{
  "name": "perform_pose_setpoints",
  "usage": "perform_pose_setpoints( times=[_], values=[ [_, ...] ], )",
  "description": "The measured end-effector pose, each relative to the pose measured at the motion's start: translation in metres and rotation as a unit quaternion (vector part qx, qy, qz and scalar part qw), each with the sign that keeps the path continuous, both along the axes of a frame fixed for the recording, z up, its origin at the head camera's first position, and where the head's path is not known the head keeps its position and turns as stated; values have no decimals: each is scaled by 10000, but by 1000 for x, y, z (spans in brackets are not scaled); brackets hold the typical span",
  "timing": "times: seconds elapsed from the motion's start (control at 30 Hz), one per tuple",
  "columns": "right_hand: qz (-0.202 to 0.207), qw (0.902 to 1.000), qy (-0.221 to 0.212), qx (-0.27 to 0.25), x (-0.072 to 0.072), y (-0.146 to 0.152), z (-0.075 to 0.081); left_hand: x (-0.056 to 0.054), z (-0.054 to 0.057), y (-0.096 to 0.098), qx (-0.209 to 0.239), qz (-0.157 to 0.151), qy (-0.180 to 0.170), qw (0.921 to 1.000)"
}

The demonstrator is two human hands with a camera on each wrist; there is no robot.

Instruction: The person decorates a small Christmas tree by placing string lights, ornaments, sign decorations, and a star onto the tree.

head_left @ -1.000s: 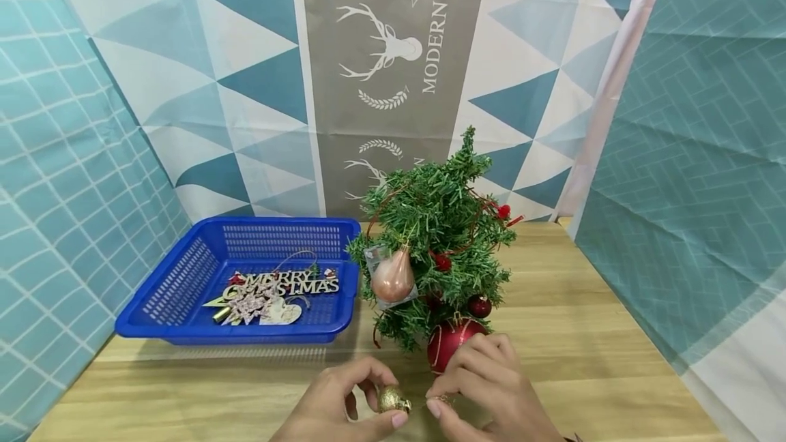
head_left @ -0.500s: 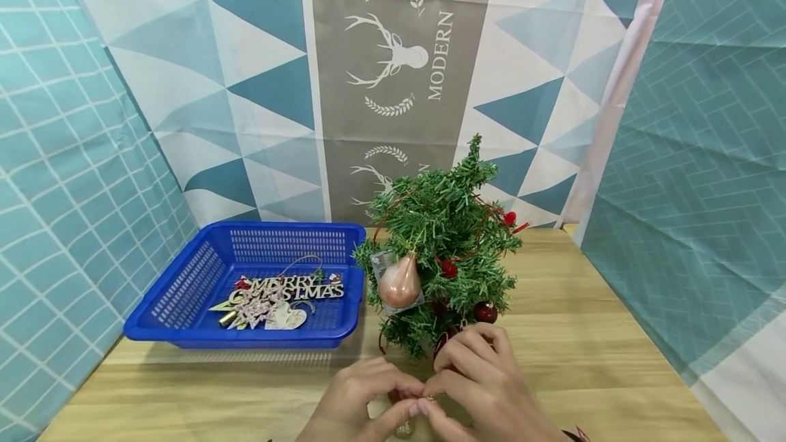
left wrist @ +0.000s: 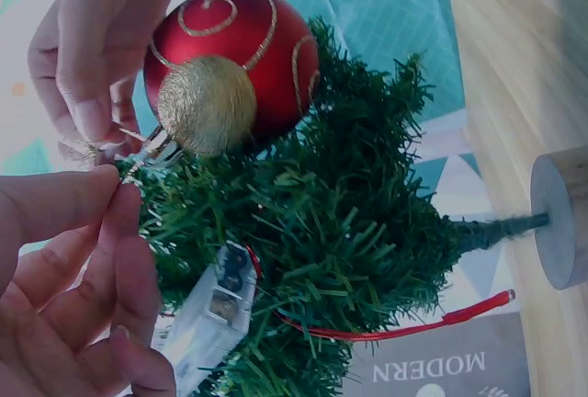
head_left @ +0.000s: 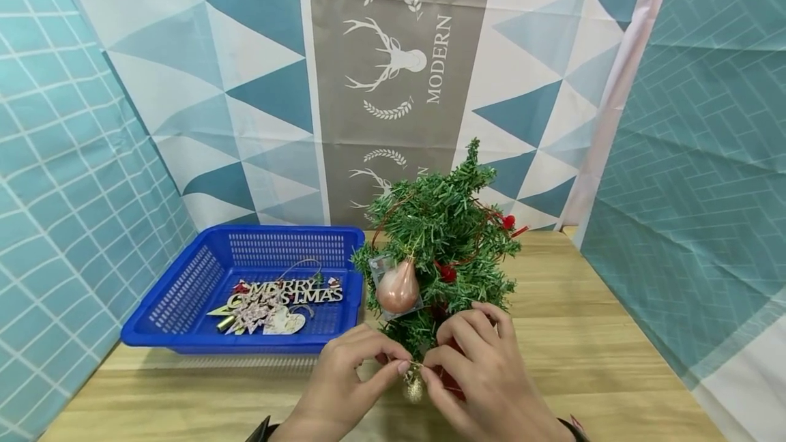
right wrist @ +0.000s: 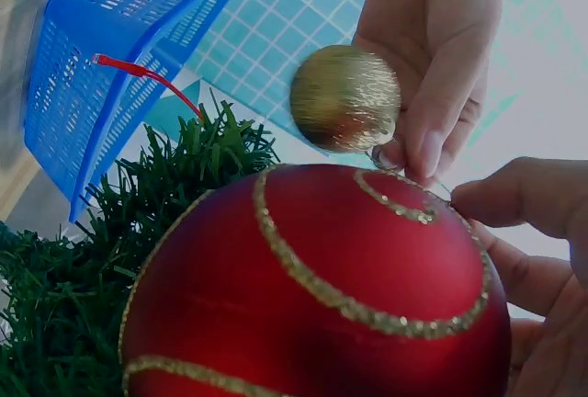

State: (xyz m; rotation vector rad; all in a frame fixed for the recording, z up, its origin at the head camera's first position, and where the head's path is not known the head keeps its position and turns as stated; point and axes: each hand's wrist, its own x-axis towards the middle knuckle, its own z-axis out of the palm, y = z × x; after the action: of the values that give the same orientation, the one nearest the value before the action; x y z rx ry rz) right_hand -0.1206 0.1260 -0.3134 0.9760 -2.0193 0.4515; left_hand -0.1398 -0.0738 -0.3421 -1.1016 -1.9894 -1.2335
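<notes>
A small gold Christmas ball (head_left: 414, 389) hangs between my two hands, in front of the little green tree (head_left: 448, 237). My left hand (head_left: 348, 379) pinches its thin gold cord close to the cap. On the other side, the thumb and fingers of my right hand (head_left: 488, 367) pinch the same cord. Behind the ball, a large red bauble (left wrist: 276, 34) with gold glitter swirls hangs low on the tree, largely covered by my right hand in the head view. Both wrist views show the gold ball (right wrist: 345, 99) dangling beside that bauble.
A pink teardrop ornament (head_left: 398, 288) hangs on the tree's front, beside a clear box (left wrist: 216, 310). Left of the tree stands a blue basket (head_left: 153, 312) holding a Merry Christmas sign (head_left: 285, 290) and other decorations. Patterned cloth walls surround the wooden table (head_left: 608, 333).
My left hand has gone from holding the gold ball itself to pinching its cord beside my right hand. The ball now hangs down, and both hands have come closer to the tree.
</notes>
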Motion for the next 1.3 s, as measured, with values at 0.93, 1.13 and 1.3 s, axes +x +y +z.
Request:
perform_pose_setpoints(
  times=[0.93,1.13,1.3],
  values=[
    [-1924,9799,520,-33,1,-17,-2,-11,-5,20,291,1890,860,9778],
    [-2053,9752,812,-163,-1,-20,-2,-13,-4,22,240,2022,933,9746],
    [-2166,9726,821,-183,-2,-21,-3,-15,-6,23,70,2187,1043,9702]
  ],
)
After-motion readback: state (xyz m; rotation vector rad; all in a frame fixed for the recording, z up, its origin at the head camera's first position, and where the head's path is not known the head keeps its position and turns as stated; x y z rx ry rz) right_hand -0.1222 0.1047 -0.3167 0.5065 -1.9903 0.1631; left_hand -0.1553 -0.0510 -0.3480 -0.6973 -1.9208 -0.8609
